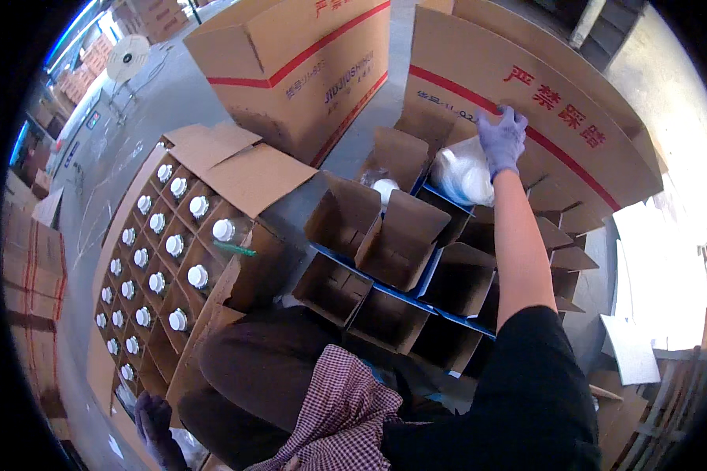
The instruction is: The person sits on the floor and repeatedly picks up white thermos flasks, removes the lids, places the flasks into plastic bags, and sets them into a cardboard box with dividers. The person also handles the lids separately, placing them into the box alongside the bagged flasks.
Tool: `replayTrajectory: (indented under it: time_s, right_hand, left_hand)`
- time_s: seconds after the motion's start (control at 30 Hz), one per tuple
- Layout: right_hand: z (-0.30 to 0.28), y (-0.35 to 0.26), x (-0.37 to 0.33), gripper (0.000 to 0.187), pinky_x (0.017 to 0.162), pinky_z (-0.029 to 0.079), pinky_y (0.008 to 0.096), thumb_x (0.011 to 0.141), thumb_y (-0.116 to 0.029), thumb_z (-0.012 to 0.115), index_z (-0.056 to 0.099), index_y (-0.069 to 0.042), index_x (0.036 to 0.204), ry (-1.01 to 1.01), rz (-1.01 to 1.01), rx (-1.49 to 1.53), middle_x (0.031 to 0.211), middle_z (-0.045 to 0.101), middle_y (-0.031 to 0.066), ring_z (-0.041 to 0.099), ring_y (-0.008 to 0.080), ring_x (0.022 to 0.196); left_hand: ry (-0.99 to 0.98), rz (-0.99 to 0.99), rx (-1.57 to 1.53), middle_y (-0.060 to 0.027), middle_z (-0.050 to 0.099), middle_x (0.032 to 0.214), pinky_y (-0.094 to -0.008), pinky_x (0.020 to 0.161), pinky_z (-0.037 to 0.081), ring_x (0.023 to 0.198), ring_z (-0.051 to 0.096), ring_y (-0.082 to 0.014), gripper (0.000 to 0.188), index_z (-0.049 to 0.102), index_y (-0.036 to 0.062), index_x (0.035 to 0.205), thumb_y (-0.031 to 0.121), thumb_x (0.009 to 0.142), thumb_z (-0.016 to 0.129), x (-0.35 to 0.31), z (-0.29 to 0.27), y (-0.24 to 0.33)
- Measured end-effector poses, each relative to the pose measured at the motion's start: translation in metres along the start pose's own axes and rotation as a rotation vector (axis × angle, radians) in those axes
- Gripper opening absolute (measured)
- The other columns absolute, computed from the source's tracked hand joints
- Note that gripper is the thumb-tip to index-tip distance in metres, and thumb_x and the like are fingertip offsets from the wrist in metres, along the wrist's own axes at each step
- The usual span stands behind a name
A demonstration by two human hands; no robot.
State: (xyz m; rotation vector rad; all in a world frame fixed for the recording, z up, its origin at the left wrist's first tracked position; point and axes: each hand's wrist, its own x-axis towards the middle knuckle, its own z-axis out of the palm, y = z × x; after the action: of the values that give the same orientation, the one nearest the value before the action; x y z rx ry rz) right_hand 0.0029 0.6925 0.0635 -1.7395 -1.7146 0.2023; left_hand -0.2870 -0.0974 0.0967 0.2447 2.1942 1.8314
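My right hand (501, 140), in a pale purple glove, reaches far forward with its fingers spread, near the face of a tall brown carton. Just left of it, a white plastic-wrapped bundle (462, 171) sits in one of the open small boxes (407, 235); the hand's edge overlaps it. A bottle with a white cap (385, 188) stands in a box further left. My left hand (155, 428), gloved too, hangs low at the left with fingers loosely apart and nothing visible in them. It is beside a divided carton (212, 330) holding several white-capped bottles (174, 245).
Tall cartons with red stripes stand ahead (298, 78) and at the right (542, 102). Flaps of the bottle carton (251, 169) stick out toward the small boxes. A white sheet (630, 349) lies at the right. Stacked cartons (31, 298) line the far left, and a round white fan (127, 58) stands behind.
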Motion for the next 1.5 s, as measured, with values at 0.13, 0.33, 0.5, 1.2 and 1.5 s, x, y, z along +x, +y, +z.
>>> replayTrajectory:
  time_s: [0.13,0.33,0.5,1.2,1.5]
  right_hand:
    - [0.032,0.067,-0.064,0.08,0.12,0.027,0.0503,0.073,-0.057,0.075,0.055,-0.016,0.139,-0.072,-0.533,-0.346,0.147,0.049,0.0183,0.038,0.0406,0.141]
    - [-0.004,0.072,-0.069,0.035,0.096,0.053,0.0365,0.095,-0.02,0.062,0.068,-0.002,0.124,-0.62,-0.244,0.639,0.122,0.069,0.0114,0.066,0.025,0.106]
    - [0.063,0.098,-0.039,0.033,0.092,0.055,0.0366,0.096,-0.023,0.063,0.07,-0.001,0.12,-0.548,-0.582,0.049,0.116,0.07,0.0128,0.066,0.0257,0.1]
    - [0.011,-0.178,-0.137,0.046,0.108,0.041,0.034,0.105,-0.026,0.052,0.054,0.005,0.139,-0.716,-0.971,0.23,0.141,0.058,0.0137,0.055,0.023,0.126]
    - [-0.161,-0.276,-0.549,0.046,0.075,0.053,0.0295,0.083,-0.006,0.069,0.062,-0.004,0.128,-1.222,-1.389,0.736,0.105,0.067,0.0081,0.066,0.014,0.083]
  left_hand:
    - [0.149,-0.058,-0.113,-0.0066,0.064,0.109,-0.0294,0.084,0.051,0.094,0.061,-0.0153,0.044,0.058,0.003,0.136,0.032,0.103,0.057,-0.021,-0.07,-0.036]
    - [0.463,-0.285,-0.168,-0.0022,0.065,0.109,-0.029,0.087,0.052,0.096,0.061,-0.0122,0.032,0.064,0.0042,0.128,0.024,0.102,0.059,-0.13,-0.141,-0.085]
    - [0.934,-0.3,-0.163,-0.0027,0.07,0.098,-0.0311,0.076,0.054,0.087,0.066,-0.0147,0.03,0.065,0.011,0.122,0.029,0.099,0.062,-0.205,-0.26,-0.14]
    - [0.83,-1.203,0.907,-0.0232,0.046,0.14,-0.046,0.103,0.051,0.121,0.058,-0.0434,0.101,0.038,0.0159,0.147,0.036,0.062,0.089,-0.326,-0.278,-0.352]
    - [1.153,-0.157,1.306,-0.0146,0.058,0.102,-0.0469,0.078,0.052,0.092,0.062,-0.0349,0.068,0.064,0.0101,0.112,0.039,0.056,0.088,-0.265,-0.207,-0.052]
